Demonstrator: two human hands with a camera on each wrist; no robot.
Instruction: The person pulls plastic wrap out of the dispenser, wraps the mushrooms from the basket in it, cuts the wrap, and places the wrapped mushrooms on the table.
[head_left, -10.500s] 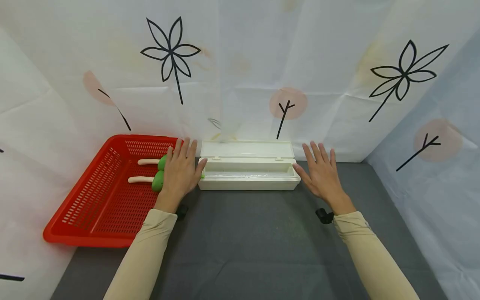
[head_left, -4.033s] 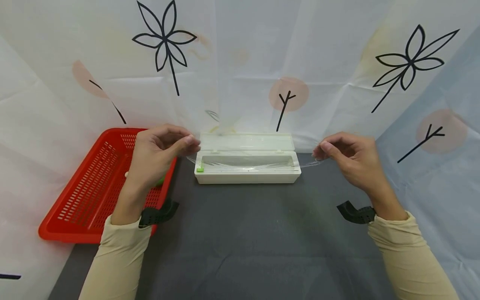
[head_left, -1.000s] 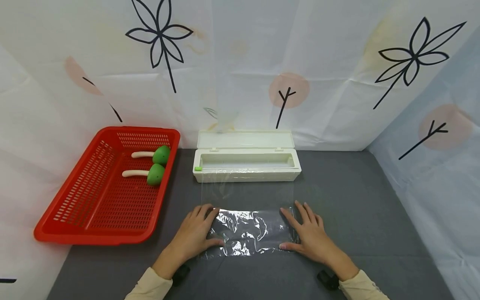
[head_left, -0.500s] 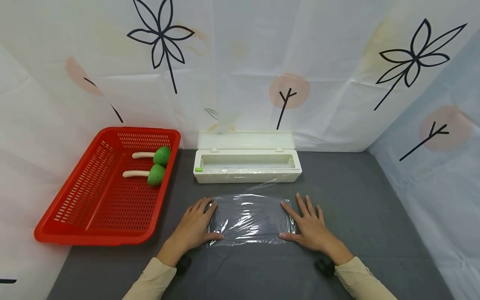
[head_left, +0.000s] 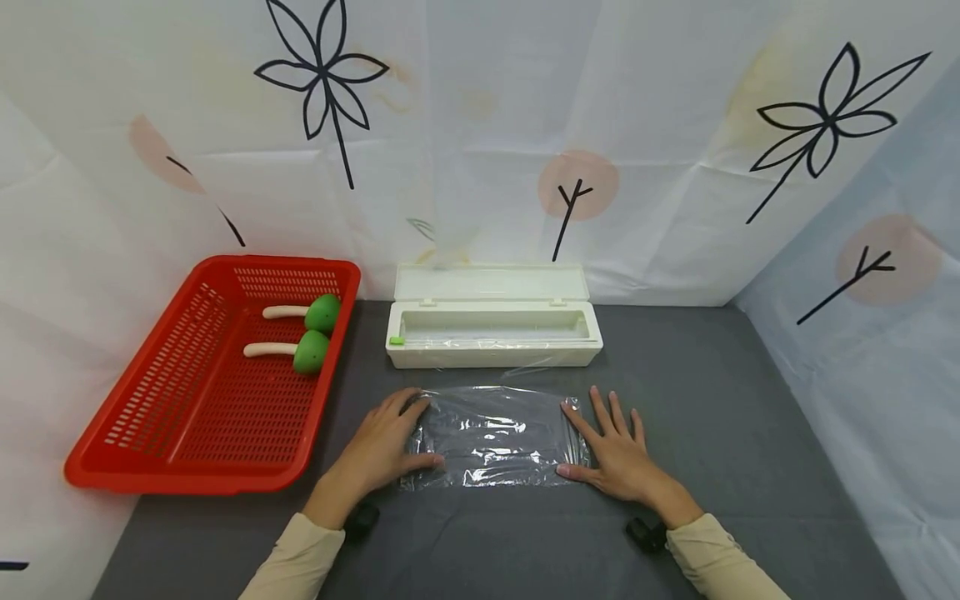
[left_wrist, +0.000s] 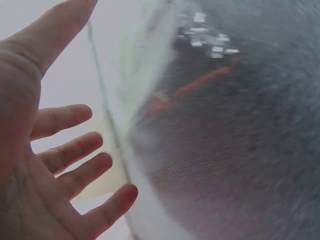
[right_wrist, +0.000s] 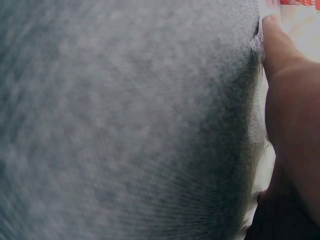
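A sheet of clear cling film [head_left: 491, 433] lies on the grey tabletop, shiny and slightly wrinkled. My left hand [head_left: 378, 446] rests at its left edge, thumb and fingers spread apart; the left wrist view shows this hand's fingers [left_wrist: 82, 170] extended. At the film's right edge my right hand [head_left: 618, 454] touches down with fingers splayed. In the right wrist view its thumb [right_wrist: 282, 47] shows, the other fingers hidden. Behind the film stands a white cling film dispenser [head_left: 495, 358], lid up, with a green slider [head_left: 396, 341] at its left end.
A red plastic basket [head_left: 180, 482] stands at the left, with two toy mushrooms, one behind [head_left: 322, 313] and one in front [head_left: 311, 352], green-capped and pale-stemmed. A patterned white cloth [head_left: 480, 125] hangs behind the table [head_left: 525, 550]. A thin film strip trails before the dispenser.
Both hands pinched film at the dispenser, then drew it toward me onto the table. The sheet has since come apart from the dispenser. Lately my left hand shifted slightly left.
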